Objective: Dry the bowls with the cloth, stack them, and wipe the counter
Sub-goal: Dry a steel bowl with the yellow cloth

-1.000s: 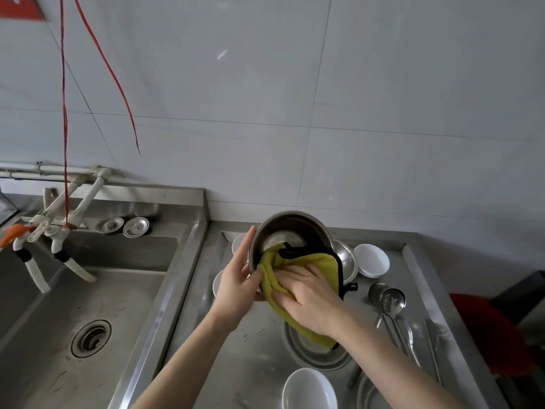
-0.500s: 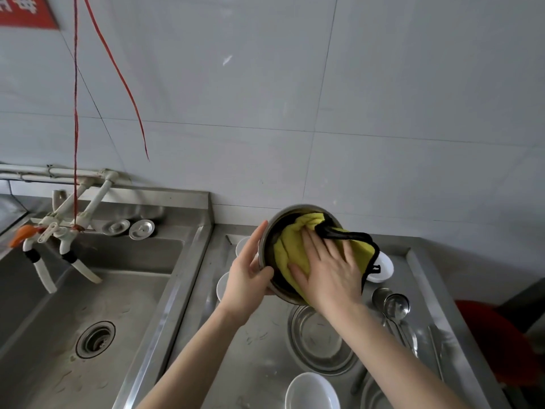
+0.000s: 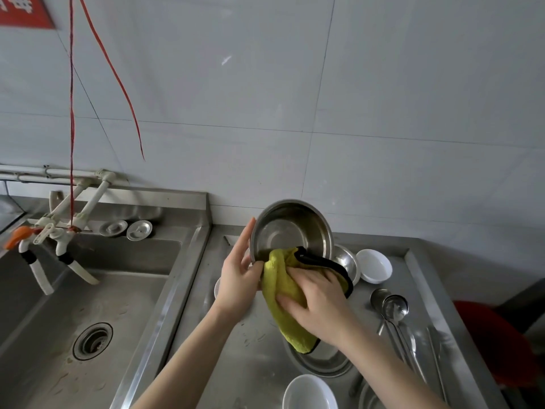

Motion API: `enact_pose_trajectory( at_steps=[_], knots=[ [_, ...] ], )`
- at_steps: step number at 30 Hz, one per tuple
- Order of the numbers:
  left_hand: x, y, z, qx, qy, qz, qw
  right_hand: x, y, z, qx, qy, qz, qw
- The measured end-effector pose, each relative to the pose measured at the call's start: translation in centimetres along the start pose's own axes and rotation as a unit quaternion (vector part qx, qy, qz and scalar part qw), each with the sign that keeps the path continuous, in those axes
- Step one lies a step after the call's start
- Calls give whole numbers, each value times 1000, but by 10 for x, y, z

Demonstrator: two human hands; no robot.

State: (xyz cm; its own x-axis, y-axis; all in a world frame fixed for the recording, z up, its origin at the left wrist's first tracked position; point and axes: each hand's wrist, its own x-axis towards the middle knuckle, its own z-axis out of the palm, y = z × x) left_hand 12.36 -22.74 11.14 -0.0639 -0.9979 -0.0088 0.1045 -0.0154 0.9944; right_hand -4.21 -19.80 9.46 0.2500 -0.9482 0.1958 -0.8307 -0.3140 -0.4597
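A steel bowl is held tilted above the steel counter, its inside facing me. My left hand holds it by the left rim, thumb over the edge and fingers behind. My right hand presses a yellow cloth with black trim against the bowl's lower rim; the cloth hangs down below the hand. Under the hands sits a shallow steel bowl. More bowls stand around: a white one at the front, a white one at the back right, a steel one behind the cloth.
A deep sink with a drain lies left of the counter, with white taps and red strings above it. Steel ladles and utensils lie at the right. A red object sits past the counter's right edge. A tiled wall rises behind.
The cloth and my right hand have slid from inside the bowl down to its lower rim, so the bowl's inside now shows. The left hand keeps its hold.
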Motion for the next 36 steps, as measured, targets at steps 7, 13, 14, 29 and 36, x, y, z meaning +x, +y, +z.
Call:
enact_pose_trajectory(
  at_steps=[7,13,14,29,36],
  knots=[
    [-8,-1,12,-27,-24,-9,999,12,-15,0,158,-18,-15,987],
    [-4,-4,8,-46,78,11,996,15,-17,-6,117,-63,-49,990],
    [-2,-5,6,-42,98,16,994,13,-15,-7,82,-63,-58,993],
    [-5,3,1,-42,60,-24,997,15,37,-18,-225,67,24,972],
    [-13,-1,11,-51,24,-44,997,39,45,-26,-50,84,90,991]
  ],
)
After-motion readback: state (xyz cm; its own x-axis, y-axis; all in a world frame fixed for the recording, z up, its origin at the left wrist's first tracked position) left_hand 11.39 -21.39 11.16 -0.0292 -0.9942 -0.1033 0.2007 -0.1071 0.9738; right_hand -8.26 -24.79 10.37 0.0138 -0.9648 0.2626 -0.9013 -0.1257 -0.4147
